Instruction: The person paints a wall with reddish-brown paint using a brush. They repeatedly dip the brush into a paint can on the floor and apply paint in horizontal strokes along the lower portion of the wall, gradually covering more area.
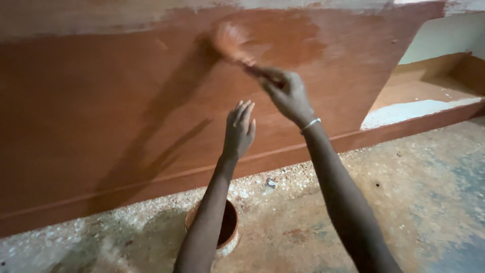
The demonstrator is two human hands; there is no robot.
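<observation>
My right hand [288, 93] grips the handle of a paintbrush [232, 43], whose bristles press against the upper part of a reddish-brown painted wall [101, 111]. The brush head is blurred. A thin bracelet circles my right wrist. My left hand [239, 129] is raised in front of the wall with fingers together and straight, holding nothing; I cannot tell whether it touches the wall. A round paint can [230, 235] with brown paint inside stands on the floor, partly hidden behind my left forearm.
The concrete floor [414, 202] is worn and speckled with pale debris along the wall's base. At the right, painted steps [424, 96] rise, with a pale unpainted patch on one tread. The top strip of the wall is pale and bare.
</observation>
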